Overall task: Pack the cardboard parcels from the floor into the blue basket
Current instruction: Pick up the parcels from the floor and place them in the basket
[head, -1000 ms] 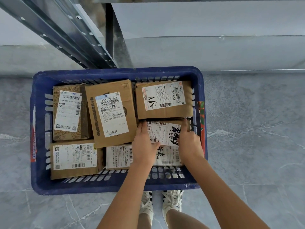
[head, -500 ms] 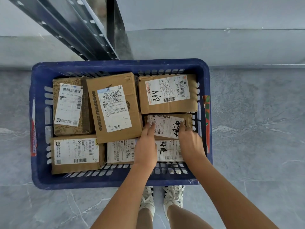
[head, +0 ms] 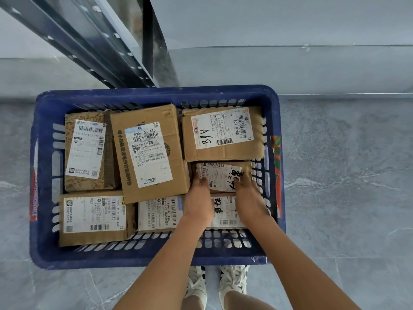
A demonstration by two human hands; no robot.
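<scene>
The blue basket (head: 156, 93) stands on the floor in front of me, filled with several cardboard parcels. A small parcel (head: 220, 175) with a white label and black marker writing sits in the right half, just below the parcel marked A68 (head: 223, 133). My left hand (head: 199, 204) has its fingers on the small parcel's left edge. My right hand (head: 250, 198) has its fingers on the right side of it. Both hands hold it from above. A large parcel (head: 149, 153) lies in the middle, and a flat labelled parcel (head: 225, 212) lies partly under my hands.
A patterned parcel (head: 87, 151) and two more labelled parcels (head: 93, 218) (head: 158, 213) fill the left and front of the basket. A dark metal rack post (head: 152, 41) rises behind the basket by the grey wall. My shoes (head: 196, 285) stand at the basket's near rim on grey tiles.
The small parcel has gone down and away from me into the gap below the A68 parcel. My fingers have shifted from its sides to its near top edge.
</scene>
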